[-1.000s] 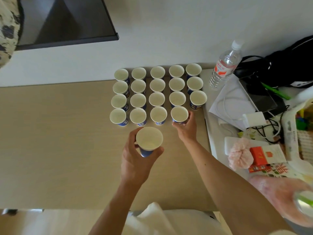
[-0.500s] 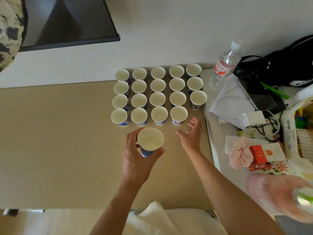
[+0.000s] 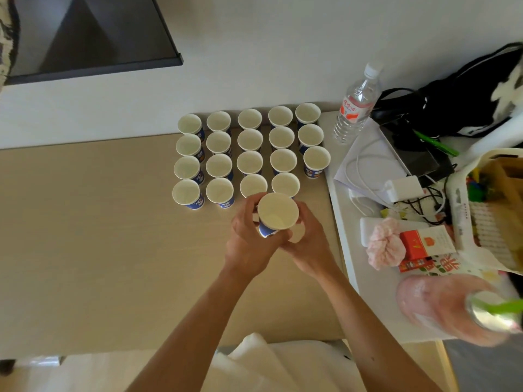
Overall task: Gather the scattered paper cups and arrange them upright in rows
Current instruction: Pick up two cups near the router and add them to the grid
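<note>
Several upright white-and-blue paper cups stand in rows at the far side of the tan table, against the wall. The nearest row ends at a cup with a gap to its right. Just in front of that row I hold one more upright paper cup above the table. My left hand wraps its left side and base. My right hand closes on its right side, fingers touching the left hand beneath it.
A white side table adjoins on the right, crowded with a water bottle, a charger and cables, a pink scrunchie, a red box, a black bag and a basket. A pink-wrapped bottle sits near.
My left hand carried the held cup rightward and forward toward the nearest row. My right hand left the row's end cup, pulled back, and closed on the held cup.
</note>
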Action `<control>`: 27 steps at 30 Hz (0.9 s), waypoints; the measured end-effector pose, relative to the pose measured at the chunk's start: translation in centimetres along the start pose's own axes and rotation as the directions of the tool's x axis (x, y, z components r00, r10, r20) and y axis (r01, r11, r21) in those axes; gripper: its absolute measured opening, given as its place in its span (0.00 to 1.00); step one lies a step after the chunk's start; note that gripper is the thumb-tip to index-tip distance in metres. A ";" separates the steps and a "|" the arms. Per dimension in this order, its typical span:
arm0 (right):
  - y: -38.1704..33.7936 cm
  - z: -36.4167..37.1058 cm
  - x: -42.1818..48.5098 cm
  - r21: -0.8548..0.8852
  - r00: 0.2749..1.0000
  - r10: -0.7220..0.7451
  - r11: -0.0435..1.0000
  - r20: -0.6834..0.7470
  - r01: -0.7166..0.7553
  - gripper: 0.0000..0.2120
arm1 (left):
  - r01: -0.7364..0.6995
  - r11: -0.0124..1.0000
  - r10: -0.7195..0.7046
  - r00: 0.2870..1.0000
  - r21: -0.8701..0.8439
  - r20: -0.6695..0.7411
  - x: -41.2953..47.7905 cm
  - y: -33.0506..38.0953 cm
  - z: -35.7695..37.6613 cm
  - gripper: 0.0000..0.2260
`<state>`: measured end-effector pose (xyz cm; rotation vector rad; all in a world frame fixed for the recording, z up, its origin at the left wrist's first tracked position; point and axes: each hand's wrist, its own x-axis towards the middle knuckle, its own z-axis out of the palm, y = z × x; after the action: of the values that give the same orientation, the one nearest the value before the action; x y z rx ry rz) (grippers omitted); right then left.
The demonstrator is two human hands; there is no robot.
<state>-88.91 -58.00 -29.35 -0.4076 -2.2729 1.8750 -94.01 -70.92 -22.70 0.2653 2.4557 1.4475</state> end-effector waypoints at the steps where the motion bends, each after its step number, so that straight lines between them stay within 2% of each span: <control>1: 0.4 0.1 -0.1 0.012 0.999 -0.002 1.000 -0.041 0.003 0.30 | -0.014 1.000 0.014 1.000 0.011 0.011 0.1 0.1 0.2 0.32; 4: 2.1 0.3 0.1 0.070 0.967 0.044 0.997 -0.252 -0.027 0.29 | -0.021 0.999 0.021 0.999 0.035 0.027 0.0 0.1 0.4 0.36; 7: 4.4 0.7 1.0 0.121 0.846 0.173 0.984 -0.505 -0.129 0.26 | 0.003 0.999 -0.004 1.000 0.033 0.010 -0.5 -0.5 0.2 0.36; 9: 6.1 1.1 2.0 0.134 0.763 0.247 0.969 -0.598 -0.208 0.27 | 0.026 0.999 -0.026 1.000 0.029 -0.001 -0.9 -1.1 -0.1 0.33; 12: 8.2 1.9 3.9 0.139 0.682 0.324 0.940 -0.655 -0.312 0.28 | 0.057 0.998 -0.057 0.998 0.029 -0.014 -1.4 -1.9 -0.5 0.29; 15: 8.9 2.4 5.4 0.144 0.646 0.353 0.924 -0.676 -0.354 0.28 | 0.078 0.996 -0.076 0.996 0.035 -0.041 -1.6 -2.4 -1.1 0.26; 20: 9.1 2.5 7.1 0.109 0.611 0.314 0.930 -0.727 -0.350 0.31 | 0.094 0.995 -0.091 0.992 0.026 -0.085 -1.6 -2.9 -2.0 0.22; 24: 9.2 2.8 6.8 0.066 0.590 0.261 0.941 -0.764 -0.331 0.28 | 0.106 0.994 -0.103 0.990 0.019 -0.100 -1.6 -3.1 -2.3 0.20; 27: 9.2 3.3 6.5 0.113 0.559 0.276 0.945 -0.782 -0.308 0.25 | 0.112 0.994 -0.110 0.989 0.018 -0.096 -1.6 -3.2 -2.3 0.20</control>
<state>-95.12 -57.50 -39.26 -1.3896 -1.6553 1.3115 -93.32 -74.80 -24.19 0.0645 2.5199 1.4167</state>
